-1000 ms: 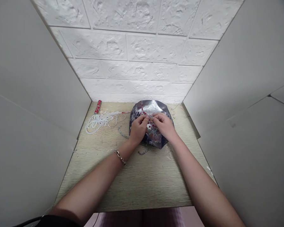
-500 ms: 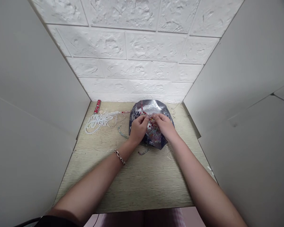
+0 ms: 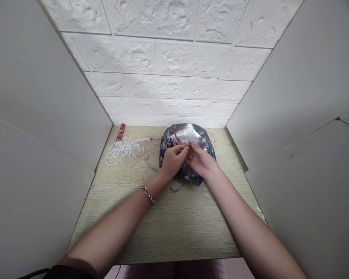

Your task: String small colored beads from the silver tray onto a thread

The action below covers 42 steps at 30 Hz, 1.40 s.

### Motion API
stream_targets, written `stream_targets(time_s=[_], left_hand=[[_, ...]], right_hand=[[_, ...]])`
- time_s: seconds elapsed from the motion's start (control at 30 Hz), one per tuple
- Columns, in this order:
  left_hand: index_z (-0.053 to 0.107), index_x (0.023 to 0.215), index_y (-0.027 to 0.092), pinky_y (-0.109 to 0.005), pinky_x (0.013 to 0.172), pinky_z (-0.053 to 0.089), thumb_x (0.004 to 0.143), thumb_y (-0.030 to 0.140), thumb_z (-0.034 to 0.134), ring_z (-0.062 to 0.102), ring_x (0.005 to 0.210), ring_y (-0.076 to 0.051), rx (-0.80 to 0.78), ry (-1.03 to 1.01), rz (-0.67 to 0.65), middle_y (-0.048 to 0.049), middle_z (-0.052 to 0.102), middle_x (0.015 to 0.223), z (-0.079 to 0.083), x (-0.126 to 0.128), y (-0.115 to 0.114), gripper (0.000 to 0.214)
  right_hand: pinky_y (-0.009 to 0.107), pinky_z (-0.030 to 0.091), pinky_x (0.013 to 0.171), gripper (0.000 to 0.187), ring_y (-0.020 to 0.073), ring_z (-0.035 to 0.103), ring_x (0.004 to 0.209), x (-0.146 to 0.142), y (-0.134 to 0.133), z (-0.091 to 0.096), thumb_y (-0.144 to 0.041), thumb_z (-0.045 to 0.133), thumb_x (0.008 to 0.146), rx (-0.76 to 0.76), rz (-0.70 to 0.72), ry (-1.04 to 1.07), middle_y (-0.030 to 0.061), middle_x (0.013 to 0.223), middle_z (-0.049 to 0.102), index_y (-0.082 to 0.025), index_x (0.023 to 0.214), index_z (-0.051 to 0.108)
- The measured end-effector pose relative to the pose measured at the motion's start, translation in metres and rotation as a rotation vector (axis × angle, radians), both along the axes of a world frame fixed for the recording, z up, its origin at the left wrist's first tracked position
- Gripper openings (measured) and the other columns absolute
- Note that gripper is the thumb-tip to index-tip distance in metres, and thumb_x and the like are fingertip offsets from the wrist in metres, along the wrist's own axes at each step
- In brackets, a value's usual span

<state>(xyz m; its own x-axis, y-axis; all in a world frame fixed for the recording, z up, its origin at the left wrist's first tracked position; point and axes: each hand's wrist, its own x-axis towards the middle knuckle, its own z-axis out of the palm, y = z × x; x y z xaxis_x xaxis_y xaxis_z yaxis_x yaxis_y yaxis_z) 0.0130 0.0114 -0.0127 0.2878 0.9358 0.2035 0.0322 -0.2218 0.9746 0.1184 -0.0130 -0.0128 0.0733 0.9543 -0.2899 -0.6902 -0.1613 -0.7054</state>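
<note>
My left hand [image 3: 172, 161] is closed in a pinch, thumb against forefinger, over a dark blue, silver-lined bag or soft tray [image 3: 189, 131]. My right hand [image 3: 203, 162] meets it at the fingertips, palm turned partly up, with thumb and forefinger together and the other fingers loosely curled. Whatever sits between the fingertips is too small to make out. Loose coloured beads [image 3: 190, 171] lie in the silver lining, partly hidden under the hands. Red beads [image 3: 176, 135] run along its back left part.
White bead strands [image 3: 123, 149] lie in a heap at the left, beside a red cylinder [image 3: 120, 132]. Short bead strands [image 3: 151, 164] [image 3: 178, 188] rest on the wooden table [image 3: 174, 224] near the bag. A white brick-patterned wall [image 3: 171, 87] and grey side panels enclose the table.
My right hand has rolled over so its palm shows more, and its fingers have loosened. Both hands' fingertips have shifted slightly right. The view has tilted a little.
</note>
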Motion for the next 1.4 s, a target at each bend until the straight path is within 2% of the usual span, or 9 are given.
stream_targets(time_s=[0.23,0.5,0.73,1.4], left_hand=[[0.068,0.074,0.014,-0.028,0.067,0.046,0.073,0.029,0.053,0.061,0.07,-0.015,0.027,0.017,-0.012,-0.0043,0.069,0.076,-0.0025,-0.0002,0.0004,0.021],[0.069,0.077,0.014,-0.028,0.069,0.047,0.074,0.029,0.053,0.061,0.073,-0.016,0.043,0.018,0.003,-0.0055,0.069,0.078,-0.0023,-0.0017,-0.0005,0.022],[0.068,0.075,0.013,-0.027,0.067,0.046,0.074,0.031,0.053,0.061,0.071,-0.015,0.047,0.027,0.007,-0.0055,0.069,0.076,-0.0011,-0.0008,-0.0011,0.024],[0.067,0.076,0.012,-0.025,0.066,0.044,0.075,0.031,0.052,0.059,0.07,-0.015,0.042,0.018,0.001,-0.0053,0.068,0.075,-0.0033,-0.001,-0.0007,0.024]], right_hand=[[0.03,0.046,0.078,0.011,0.0133,0.059,0.077,0.0002,0.0009,-0.0024,-0.032,0.059,0.074,0.016,0.001,-0.058,-0.0008,0.072,0.061,-0.022,0.074,0.056],[0.026,0.048,0.075,0.007,0.0111,0.059,0.069,-0.0019,0.0003,0.0019,-0.026,0.059,0.075,0.003,-0.014,0.045,-0.0019,0.067,0.062,-0.021,0.072,0.058],[0.021,0.048,0.067,0.005,0.0091,0.059,0.066,-0.0021,-0.0005,0.0037,-0.021,0.065,0.07,0.007,-0.008,0.147,-0.0027,0.065,0.063,-0.018,0.07,0.061],[0.022,0.047,0.071,0.005,0.0093,0.058,0.068,-0.0027,0.0001,0.0031,-0.023,0.064,0.072,0.005,0.001,0.142,-0.0024,0.066,0.062,-0.019,0.069,0.061]])
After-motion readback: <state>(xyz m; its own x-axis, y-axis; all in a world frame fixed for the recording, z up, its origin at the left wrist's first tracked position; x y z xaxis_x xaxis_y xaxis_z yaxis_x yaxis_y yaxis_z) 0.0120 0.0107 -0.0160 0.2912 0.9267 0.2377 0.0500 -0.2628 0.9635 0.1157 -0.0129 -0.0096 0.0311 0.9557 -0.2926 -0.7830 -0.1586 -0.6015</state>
